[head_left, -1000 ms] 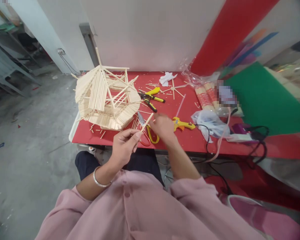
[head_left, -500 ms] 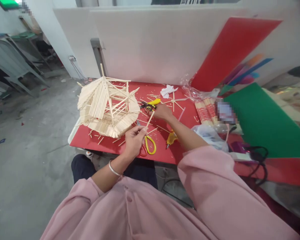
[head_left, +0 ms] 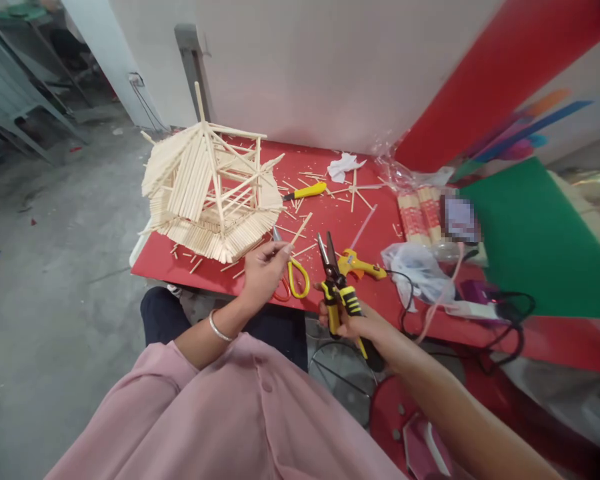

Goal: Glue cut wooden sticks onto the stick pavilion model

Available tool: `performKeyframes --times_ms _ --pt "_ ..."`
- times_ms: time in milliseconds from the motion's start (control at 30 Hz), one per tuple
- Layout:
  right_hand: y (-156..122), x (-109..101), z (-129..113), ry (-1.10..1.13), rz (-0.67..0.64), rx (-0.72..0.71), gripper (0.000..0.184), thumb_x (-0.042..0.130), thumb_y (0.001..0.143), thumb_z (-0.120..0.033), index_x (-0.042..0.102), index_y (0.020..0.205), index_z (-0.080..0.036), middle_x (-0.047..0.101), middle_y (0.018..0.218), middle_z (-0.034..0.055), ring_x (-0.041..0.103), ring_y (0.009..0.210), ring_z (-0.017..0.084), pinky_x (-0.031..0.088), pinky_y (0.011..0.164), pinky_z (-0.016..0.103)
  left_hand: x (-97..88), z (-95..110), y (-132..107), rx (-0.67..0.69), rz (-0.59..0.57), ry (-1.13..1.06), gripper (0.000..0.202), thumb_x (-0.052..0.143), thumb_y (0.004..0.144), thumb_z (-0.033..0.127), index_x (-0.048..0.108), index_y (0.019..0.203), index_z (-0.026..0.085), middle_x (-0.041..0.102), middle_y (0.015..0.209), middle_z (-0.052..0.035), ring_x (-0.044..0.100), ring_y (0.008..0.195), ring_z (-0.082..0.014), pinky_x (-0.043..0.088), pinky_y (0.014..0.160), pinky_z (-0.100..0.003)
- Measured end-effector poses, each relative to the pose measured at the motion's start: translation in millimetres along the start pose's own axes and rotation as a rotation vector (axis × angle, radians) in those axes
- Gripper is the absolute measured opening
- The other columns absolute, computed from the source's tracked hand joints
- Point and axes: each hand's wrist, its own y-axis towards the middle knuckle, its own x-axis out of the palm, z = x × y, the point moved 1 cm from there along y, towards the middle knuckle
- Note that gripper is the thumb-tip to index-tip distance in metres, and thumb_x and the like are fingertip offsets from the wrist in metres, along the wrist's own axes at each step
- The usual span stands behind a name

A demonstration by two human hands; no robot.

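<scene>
Between the fingertips of my left hand (head_left: 264,270) is a thin wooden stick (head_left: 301,229), tilted up to the right. My right hand (head_left: 353,323) grips yellow-and-black snips (head_left: 339,287) by the handles, their blades parted and pointing up and away from me. Left of the stick stands a pavilion-like model (head_left: 210,193) built of wooden sticks, its roof partly covered. Under my left hand lie scissors (head_left: 300,279) with red and yellow handles. A yellow glue gun (head_left: 363,265) rests just beyond the snips.
The red tabletop (head_left: 330,220) carries scattered stick pieces, a yellow utility knife (head_left: 307,191) and crumpled tissue (head_left: 345,167). To the right are bundled sticks (head_left: 415,217), a plastic bag (head_left: 420,273), cables and a green board (head_left: 540,247). A red stool (head_left: 385,407) stands below.
My right hand has come back from beside the model toward the table's front edge, with the snips now in its grip. My left hand keeps the stick nearly in place. The view has tilted downward.
</scene>
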Motion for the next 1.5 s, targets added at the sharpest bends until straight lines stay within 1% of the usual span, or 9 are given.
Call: performKeyframes --times_ms 133,300,467,667,833,1067,1233,1400,1500 --pt "-2 -1 -15 -0.340 0.062 -0.084 0.060 0.060 0.063 -0.029 0.064 0.123 -0.024 0.071 0.097 0.0046 0.065 0.095 0.027 0.055 0.084 0.041 -1.9 1 -5 0.079 -0.011 0.092 0.030 0.078 0.076 0.046 0.071 0.075 0.016 0.051 0.053 0.0054 0.043 0.046 -0.0070 0.034 0.046 -0.022" --pt "6 14 -34 -0.628 0.087 -0.320 0.075 0.055 0.061 -0.023 0.055 0.136 -0.019 0.064 0.132 0.0106 0.058 0.124 0.033 0.044 0.109 0.051 -4.6 9 -17 0.313 -0.056 0.280 0.019 0.070 0.084 0.033 0.072 0.073 0.018 0.062 0.066 -0.0005 0.053 0.061 -0.0125 0.042 0.059 -0.025" --pt "10 24 -32 -0.747 0.110 -0.362 0.080 0.054 0.062 -0.022 0.048 0.142 -0.020 0.058 0.141 0.0138 0.052 0.133 0.033 0.040 0.112 0.053 -11.8 18 -25 0.488 -0.102 0.499 0.020 0.061 0.087 0.022 0.068 0.068 0.019 0.060 0.065 -0.0008 0.053 0.063 -0.0137 0.041 0.061 -0.026" --pt "9 27 -27 -0.785 0.134 -0.383 0.074 0.054 0.064 -0.023 0.046 0.137 -0.019 0.062 0.128 0.0131 0.059 0.118 0.030 0.047 0.103 0.047 -16.0 22 -32 0.605 -0.119 0.624 0.021 0.057 0.090 0.020 0.068 0.071 0.021 0.062 0.068 -0.0028 0.056 0.066 -0.0158 0.044 0.064 -0.027" --pt "11 26 -20 -0.750 0.134 -0.405 0.055 0.053 0.064 -0.023 0.051 0.119 -0.019 0.063 0.100 0.0065 0.060 0.091 0.024 0.051 0.084 0.039 -16.8 23 -32 0.585 -0.169 0.605 0.018 0.060 0.087 0.018 0.069 0.072 0.021 0.067 0.072 -0.0040 0.060 0.068 -0.0165 0.046 0.066 -0.028" --pt "11 23 -16 -0.694 0.093 -0.414 0.070 0.053 0.064 -0.021 0.044 0.134 -0.019 0.060 0.124 0.0106 0.057 0.115 0.028 0.045 0.102 0.044 -17.0 26 -27 0.420 -0.237 0.492 0.027 0.059 0.088 0.023 0.063 0.061 0.020 0.060 0.058 -0.0008 0.056 0.057 -0.0147 0.043 0.060 -0.027" --pt "12 25 -16 -0.768 0.135 -0.374 0.057 0.054 0.064 -0.023 0.050 0.121 -0.018 0.063 0.102 0.0079 0.060 0.093 0.026 0.049 0.087 0.041 -19.4 24 -26 0.381 -0.222 0.477 0.029 0.064 0.085 0.021 0.060 0.056 0.019 0.058 0.057 0.0002 0.055 0.057 -0.0133 0.042 0.062 -0.026" --pt "13 27 -20 -0.620 0.056 -0.411 0.070 0.053 0.061 -0.023 0.047 0.131 -0.020 0.062 0.116 0.0084 0.058 0.108 0.027 0.046 0.097 0.043 -21.8 18 -24 0.368 -0.185 0.449 0.024 0.062 0.088 0.022 0.068 0.065 0.019 0.062 0.062 -0.0008 0.057 0.061 -0.0139 0.043 0.063 -0.026" --pt "10 25 -19 -0.542 0.018 -0.344 0.061 0.054 0.063 -0.026 0.054 0.124 -0.020 0.061 0.093 0.0021 0.057 0.089 0.022 0.048 0.084 0.038 -24.9 15 -21 0.409 -0.178 0.483 0.021 0.061 0.091 0.024 0.075 0.076 0.020 0.066 0.067 -0.0022 0.060 0.064 -0.0152 0.045 0.065 -0.027"
